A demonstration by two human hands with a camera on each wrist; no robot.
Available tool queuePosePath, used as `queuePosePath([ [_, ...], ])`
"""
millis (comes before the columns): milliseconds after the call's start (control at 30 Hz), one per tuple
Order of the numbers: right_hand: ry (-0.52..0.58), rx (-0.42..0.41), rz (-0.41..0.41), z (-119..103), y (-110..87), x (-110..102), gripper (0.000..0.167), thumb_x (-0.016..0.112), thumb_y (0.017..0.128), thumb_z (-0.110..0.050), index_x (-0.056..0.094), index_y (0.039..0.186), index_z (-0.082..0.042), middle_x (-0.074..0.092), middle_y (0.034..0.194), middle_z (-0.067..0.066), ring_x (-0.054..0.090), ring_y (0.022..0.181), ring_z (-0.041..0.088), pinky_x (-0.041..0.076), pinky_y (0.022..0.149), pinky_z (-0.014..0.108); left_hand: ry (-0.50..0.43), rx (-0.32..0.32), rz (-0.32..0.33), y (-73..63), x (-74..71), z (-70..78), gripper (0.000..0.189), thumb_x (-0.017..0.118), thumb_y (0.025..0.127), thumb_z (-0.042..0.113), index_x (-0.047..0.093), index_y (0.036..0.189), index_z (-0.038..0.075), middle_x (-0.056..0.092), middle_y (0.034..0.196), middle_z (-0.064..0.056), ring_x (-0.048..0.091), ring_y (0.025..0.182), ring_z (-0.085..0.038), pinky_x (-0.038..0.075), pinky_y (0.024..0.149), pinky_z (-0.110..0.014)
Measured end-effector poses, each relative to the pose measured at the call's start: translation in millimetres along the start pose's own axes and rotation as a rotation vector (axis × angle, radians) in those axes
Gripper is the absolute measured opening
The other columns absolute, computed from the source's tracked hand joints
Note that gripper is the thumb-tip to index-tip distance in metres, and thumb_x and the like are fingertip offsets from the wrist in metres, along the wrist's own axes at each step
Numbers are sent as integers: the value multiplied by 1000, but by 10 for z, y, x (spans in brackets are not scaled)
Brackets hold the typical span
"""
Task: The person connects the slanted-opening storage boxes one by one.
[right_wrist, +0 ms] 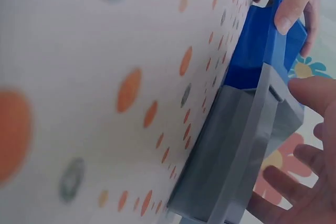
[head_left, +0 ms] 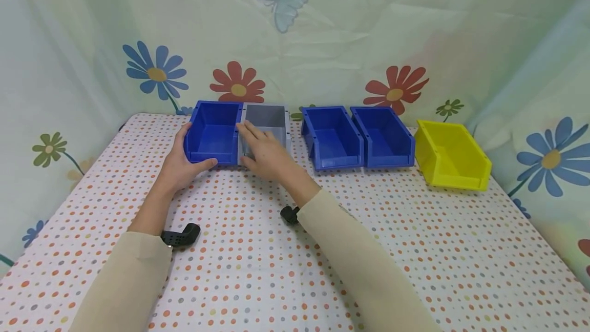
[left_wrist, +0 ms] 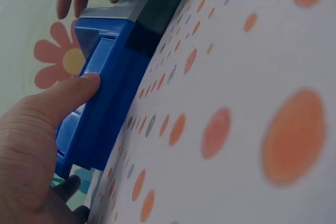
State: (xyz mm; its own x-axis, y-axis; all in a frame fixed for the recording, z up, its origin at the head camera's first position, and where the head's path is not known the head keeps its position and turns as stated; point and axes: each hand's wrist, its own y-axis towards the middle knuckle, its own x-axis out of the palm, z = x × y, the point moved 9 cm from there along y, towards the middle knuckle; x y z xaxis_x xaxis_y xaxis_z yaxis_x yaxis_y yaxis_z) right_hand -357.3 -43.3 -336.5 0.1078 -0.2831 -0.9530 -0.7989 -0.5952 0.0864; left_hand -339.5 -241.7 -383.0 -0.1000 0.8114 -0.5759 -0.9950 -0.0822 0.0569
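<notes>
A blue storage bin stands at the back left, side by side with a grey storage bin on its right. My left hand grips the blue bin at its left side, its thumb on the front lip and the other fingers along the outer wall. Over the grey bin lies my right hand, its fingers extended across the side where the two bins meet. The thumb of that hand is right at the grey bin's front rim.
Two more blue bins, one left and one right, stand close together right of the grey bin. Farther right is a yellow bin, slightly angled. A dotted cloth covers the table, and a flowered curtain hangs behind.
</notes>
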Motion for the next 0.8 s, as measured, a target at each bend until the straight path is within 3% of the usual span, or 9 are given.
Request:
queuePosePath([
  [267, -43, -69, 137, -47, -114, -177, 74, 59, 106, -30, 20, 167, -18, 18, 174, 8, 24, 157, 37, 28, 127, 52, -4, 6, 7, 1, 2, 2, 117, 80, 89, 42, -7, 166, 38, 11, 173, -19, 23, 153, -52, 27, 119, -72],
  [500, 20, -57, 250, 70, -278, -323, 70, 59, 106, -25, 24, 166, -15, 21, 172, 11, 18, 159, 37, 26, 128, 52, 7, -8, 13, 2, 3, 6, 116, 81, 89, 41, -6, 166, 38, 11, 173, -19, 22, 154, -52, 26, 120, -73],
  [800, -47, -60, 382, 225, -458, -516, 67, 62, 104, -26, 33, 163, -12, 31, 169, 13, 25, 157, 38, 27, 127, 54, 12, -18, 12, 6, 0, -21, 117, 81, 89, 43, -8, 165, 42, 9, 174, -18, 22, 154, -52, 27, 119, -73],
])
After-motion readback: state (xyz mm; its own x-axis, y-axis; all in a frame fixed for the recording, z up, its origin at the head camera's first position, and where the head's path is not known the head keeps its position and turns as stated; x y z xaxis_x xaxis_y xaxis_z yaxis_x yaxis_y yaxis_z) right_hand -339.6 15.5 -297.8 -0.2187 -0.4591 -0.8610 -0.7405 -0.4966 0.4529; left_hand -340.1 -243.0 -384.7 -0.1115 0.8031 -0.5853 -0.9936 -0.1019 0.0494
